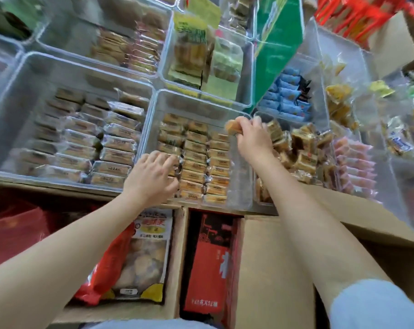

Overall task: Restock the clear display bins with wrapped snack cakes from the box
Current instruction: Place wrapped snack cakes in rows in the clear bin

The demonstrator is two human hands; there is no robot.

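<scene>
Fingers of the right hand (252,136) curl round a wrapped snack cake (233,128), holding it above the far right side of the middle clear bin (239,186). Left hand (154,176) lies spread and relaxed on the cake rows (196,162) in that bin — touching, not gripping. Below, cardboard boxes (272,257) hold red packages (208,269).

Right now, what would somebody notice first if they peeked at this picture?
Probably the two bare arms reaching in: the right hand pinches a wrapped snack cake above the middle clear bin, while the left hand touches its neat rows of cakes. Next, the red carton below.
</scene>
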